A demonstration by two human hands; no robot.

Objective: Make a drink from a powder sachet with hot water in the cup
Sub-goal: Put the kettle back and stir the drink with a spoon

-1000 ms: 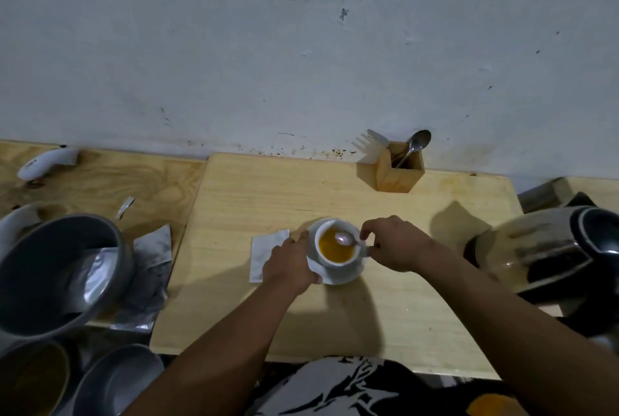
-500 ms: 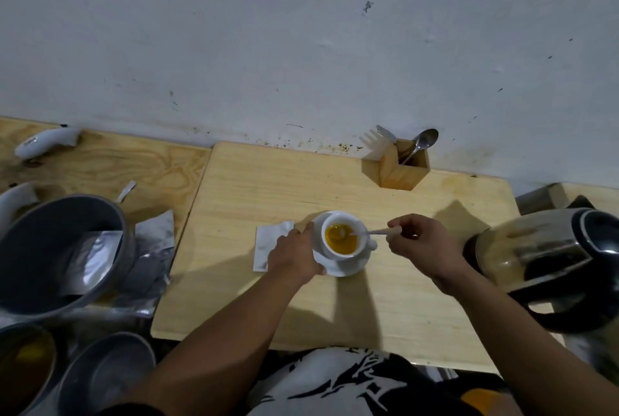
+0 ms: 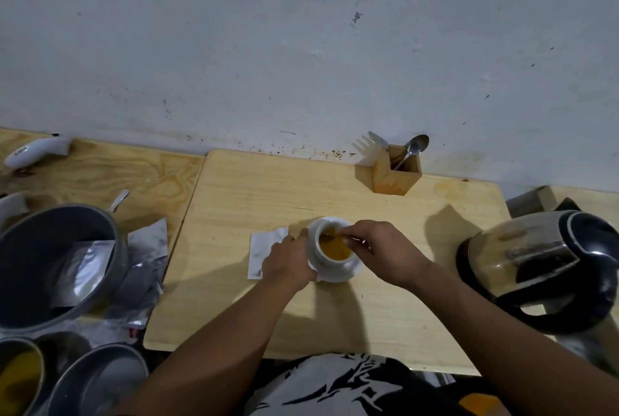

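Stirring looks to be the step in hand: the right hand (image 3: 385, 253) reaches over the small white ceramic cup (image 3: 333, 245) from its right, fingers pinched together on what seems a thin spoon handle, mostly hidden. The left hand (image 3: 288, 261) clasps the cup's left side. Both hands touch it. It sits on a white saucer (image 3: 338, 273) mid pale wooden table (image 3: 268, 188), holding opaque orange-brown liquid.

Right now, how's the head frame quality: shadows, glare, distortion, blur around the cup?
Head view: hard shadows fall behind the kettle and below the cup, so the light is strong and directional; bright glare streaks the kettle's metal body; wide-angle distortion bows the wall line and table edges; the right hand over the cup looks slightly soft, and the spoon there is hard to make out.
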